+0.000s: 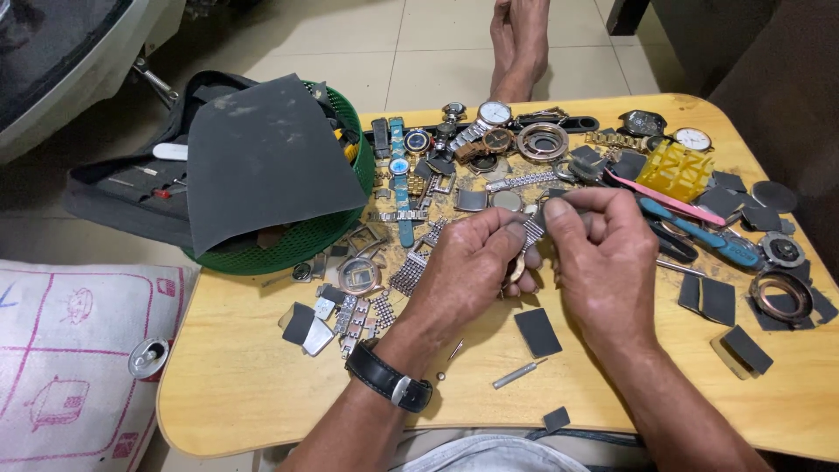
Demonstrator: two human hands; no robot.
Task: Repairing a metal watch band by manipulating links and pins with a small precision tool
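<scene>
Cluttered wooden table (262, 393) at frame ctr: our left hand (468, 271) & right hand (603, 253) together, pinching a metal watch band (531, 232), work apparently mid-way, w/ many watch parts (367, 306) untouched.

Even, fairly bright indoor light falls from above onto the pale wooden surface (262, 385), with no hard glare. Soft, short shadows sit beneath the left hand (468, 271) and the right hand (603, 262), darkest between the wrists. The tiled floor (411, 44) shows a mild sheen; the far right corner falls into deep shade. Small highlights glint on the watch faces (494, 114) and metal bands. Focus is sharp at the centre. Wide-angle distortion bends the surface's edges and stretches the forearms; the patterned cushion (79, 350) at lower left looks slightly soft.
</scene>
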